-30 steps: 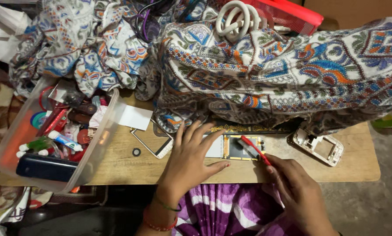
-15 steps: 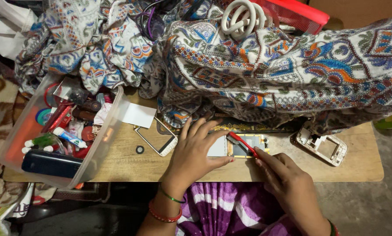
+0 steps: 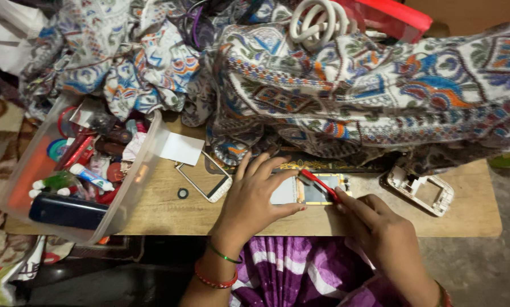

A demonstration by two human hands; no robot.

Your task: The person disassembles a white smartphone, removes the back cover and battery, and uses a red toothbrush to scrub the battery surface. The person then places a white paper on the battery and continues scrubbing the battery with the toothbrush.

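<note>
Already stripped of its casing, the opened phone (image 3: 312, 190) lies on the table (image 3: 170, 213) under the left hand (image 3: 252, 196); the right hand (image 3: 380, 233) grips a red tool (image 3: 318, 184) working inside it, reassembly undone.

This looks like a home corner turned into a small phone-repair bench, not a fitted workshop. A low wooden table (image 3: 170, 213) fills the middle of the frame, and most of its top is buried under heaped patterned cloth (image 3: 346, 96) of a household kind. At the left a clear plastic tub (image 3: 144, 165) is crammed with small tools, tubes and a dark phone. Loose phone parts lie on the bare wood: a white phone frame (image 3: 206, 183) near the centre, a small black ring (image 3: 183, 193) beside it, and a phone housing (image 3: 421, 190) at the right. A coiled white cable (image 3: 317, 20) sits on the cloth at the top, and a patterned rug (image 3: 2, 136) shows at the left edge.
</note>
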